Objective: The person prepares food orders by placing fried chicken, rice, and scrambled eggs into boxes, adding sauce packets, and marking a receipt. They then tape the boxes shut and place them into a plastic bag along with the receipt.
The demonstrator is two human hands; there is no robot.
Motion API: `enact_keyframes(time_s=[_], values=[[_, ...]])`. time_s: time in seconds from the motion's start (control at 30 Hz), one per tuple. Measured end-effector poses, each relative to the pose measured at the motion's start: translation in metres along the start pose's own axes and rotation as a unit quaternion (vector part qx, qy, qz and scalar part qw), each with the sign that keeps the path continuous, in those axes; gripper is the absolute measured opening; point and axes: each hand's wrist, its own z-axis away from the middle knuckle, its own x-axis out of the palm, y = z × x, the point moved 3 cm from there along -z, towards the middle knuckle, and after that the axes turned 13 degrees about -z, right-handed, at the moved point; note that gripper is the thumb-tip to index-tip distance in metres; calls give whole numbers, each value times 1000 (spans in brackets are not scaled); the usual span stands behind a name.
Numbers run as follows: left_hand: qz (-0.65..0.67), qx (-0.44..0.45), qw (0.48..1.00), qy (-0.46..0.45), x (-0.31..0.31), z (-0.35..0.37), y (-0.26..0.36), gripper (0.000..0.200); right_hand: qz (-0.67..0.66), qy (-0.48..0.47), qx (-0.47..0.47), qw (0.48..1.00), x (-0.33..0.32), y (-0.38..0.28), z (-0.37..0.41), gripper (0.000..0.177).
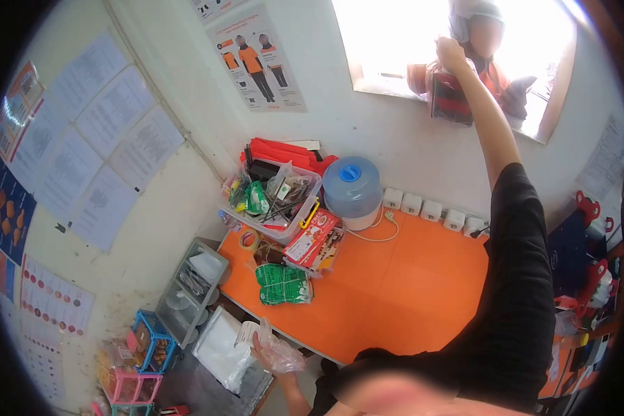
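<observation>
My right arm stretches up to the window, and my right hand [451,54] is closed at the top of a clear plastic bag [453,102] with dark and red contents. A cup of brown drink [417,78] shows right beside this bag. Behind the bag, a person [496,66] in a head covering stands outside the window, with a dark-gloved or sleeved hand [517,96] close by. Low in the view, my left hand [262,352] has its fingers around a crumpled clear plastic bag [283,348], next to a white printed roll or cup [246,334].
An orange table [374,298] carries a filled plastic bin [277,197], a blue water jug [352,191], a green packet [282,284], a tape roll [249,240] and several white sockets [423,208]. Grey trays [191,291] and white plastic sheets [222,347] lie at lower left.
</observation>
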Motion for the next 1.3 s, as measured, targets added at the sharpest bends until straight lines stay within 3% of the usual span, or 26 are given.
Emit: enact_keyframes(time_s=[0.03,0.1,0.13,0.2,0.33,0.4,0.43,0.47,0.5,0.53,0.57,0.6,0.63,0.67,0.7,0.73,0.8,0.83,0.9,0.93,1.0,1.07,1.1,1.3], values=[[3,-1,1000,2,-1,4,0,50,0,1,-4,1000,-4,-6,3,29],[-185,104,977,-5,-2,12,4,55,-22,-1,41,999,-1,2,2,32],[-185,102,977,-3,-2,13,1,55,-22,-2,39,999,1,2,-3,32],[-239,253,937,-30,-1,18,0,58,-28,-35,48,998,24,30,-25,37],[-220,200,955,5,-6,28,15,40,36,-7,82,996,9,6,-9,39],[-296,177,938,-15,-1,45,48,59,121,164,115,972,-28,-35,29,39],[-196,147,969,-31,-14,34,27,53,249,104,-12,963,-38,-47,39,37],[-231,174,956,-53,19,52,89,43,360,39,-153,919,-55,-83,61,35],[-311,321,894,-17,40,58,131,40,-66,85,-201,974,-76,-122,108,17],[-260,271,923,-77,46,55,144,41,-230,8,-171,958,-72,-139,133,24],[-154,189,957,-158,56,52,154,43,-453,-38,-137,880,-91,-190,186,23],[30,45,972,-227,62,58,157,44,-473,-108,-109,868,-121,-241,244,25],[176,-87,943,-267,71,64,165,45,-519,-164,-136,828,-128,-268,289,21],[-130,169,956,-200,74,58,183,42,-563,-196,-148,789,-132,-283,330,15],[-81,131,957,-245,80,57,185,43,-548,-187,-206,789,-138,-297,361,10],[-82,126,957,-248,85,67,194,43,-539,-230,-155,795,-152,-313,385,12],[-94,271,927,-241,103,85,223,44,-633,-237,-64,734,-162,-326,418,17],[-75,311,919,-229,110,91,230,39,-632,-230,-60,737,-159,-326,428,17],[-95,341,899,-258,108,98,236,38,-740,-213,9,638,-158,-328,442,23],[-115,365,880,-282,107,103,237,37,-739,-207,14,641,-163,-328,446,23],[-103,377,873,-291,103,107,237,38,-790,-288,113,530,-169,-332,454,26],[-194,417,830,-314,95,112,240,40,-805,-271,118,514,-176,-338,460,26],[-192,418,830,-316,95,114,238,40,-822,-259,119,493,-179,-339,461,26],[-141,387,856,-311,89,124,225,42,-838,-213,115,489,-190,-335,476,26]])
